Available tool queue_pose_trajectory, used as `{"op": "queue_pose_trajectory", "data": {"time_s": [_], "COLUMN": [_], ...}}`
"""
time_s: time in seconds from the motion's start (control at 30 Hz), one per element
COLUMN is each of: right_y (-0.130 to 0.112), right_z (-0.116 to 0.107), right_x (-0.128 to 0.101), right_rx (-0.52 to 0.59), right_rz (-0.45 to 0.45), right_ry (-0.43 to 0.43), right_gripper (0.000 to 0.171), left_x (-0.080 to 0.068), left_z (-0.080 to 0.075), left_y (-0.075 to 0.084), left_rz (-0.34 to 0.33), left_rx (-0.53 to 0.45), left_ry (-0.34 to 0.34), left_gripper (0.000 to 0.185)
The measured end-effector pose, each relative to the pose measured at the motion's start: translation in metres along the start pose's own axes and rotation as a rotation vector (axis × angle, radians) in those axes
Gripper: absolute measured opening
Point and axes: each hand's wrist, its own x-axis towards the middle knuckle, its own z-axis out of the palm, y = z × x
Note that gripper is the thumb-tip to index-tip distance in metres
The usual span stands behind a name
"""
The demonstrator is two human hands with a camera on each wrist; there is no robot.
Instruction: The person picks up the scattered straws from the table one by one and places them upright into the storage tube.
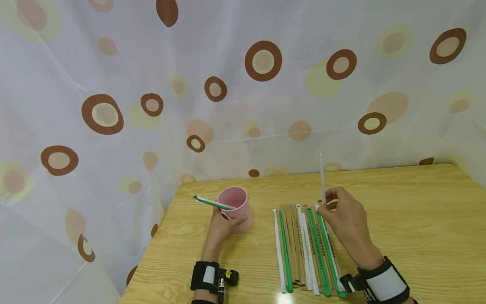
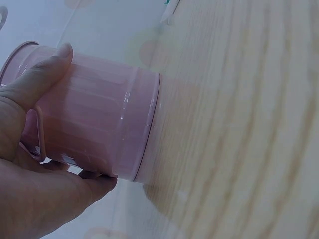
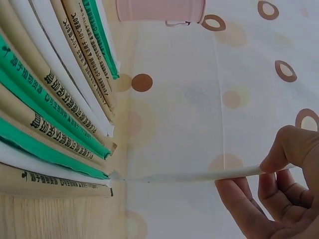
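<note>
My left hand [image 1: 222,226] holds a pink cup [image 1: 244,217] with a small side handle, its thumb along the cup's side and its other fingers on the far side. One green-and-white wrapped straw [image 1: 212,203] leans in the cup, sticking out over the rim to the left. Between thumb and fingers, my right hand [image 1: 347,215] pinches a thin white paper-wrapped straw [image 1: 322,177], which stands nearly upright above the far end of a row of straws. In the right wrist view this white straw [image 3: 199,176] runs from the fingers toward the row's ends.
Several wrapped straws lie side by side on the wooden table [image 1: 425,228], among them a white straw [image 1: 279,253], a green straw [image 1: 285,253] and brown printed ones. A white curtain [image 1: 235,33] with brown and yellow spots hangs behind the table and along its left side.
</note>
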Motion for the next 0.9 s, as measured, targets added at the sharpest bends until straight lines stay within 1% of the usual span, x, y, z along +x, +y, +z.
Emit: {"op": "queue_pose_trajectory", "data": {"time_s": [0.17,0.3,0.43,0.57,0.67,0.8,0.9], "right_y": [-0.006,-0.011,-0.018,-0.025,-0.031,-0.037,-0.041], "right_z": [0.002,0.007,0.012,0.018,0.022,0.028,0.036], "right_x": [-0.003,-0.006,-0.009,-0.012,-0.013,-0.014,-0.012], "right_rx": [0.017,0.031,0.082,0.126,0.137,0.162,0.191], "right_rz": [-0.015,-0.063,-0.109,-0.183,-0.249,-0.313,-0.367], "right_ry": [-0.02,-0.005,-0.016,-0.034,-0.02,-0.011,-0.04], "right_gripper": [0.025,0.022,0.022,0.024,0.026,0.028,0.028], "left_x": [-0.001,-0.002,-0.001,-0.001,0.0,0.001,0.002], "left_z": [0.0,0.0,0.001,0.0,-0.001,0.001,0.0], "left_y": [-0.001,0.0,0.001,0.0,-0.001,-0.001,0.0], "left_rz": [-0.006,-0.001,0.001,0.0,0.011,0.01,0.007], "left_rx": [-0.024,-0.04,-0.037,-0.032,-0.022,-0.012,0.0], "left_ry": [-0.004,-0.008,-0.003,0.003,0.002,-0.001,-0.006], "left_gripper": [0.1,0.099,0.098,0.099,0.098,0.098,0.097]}}
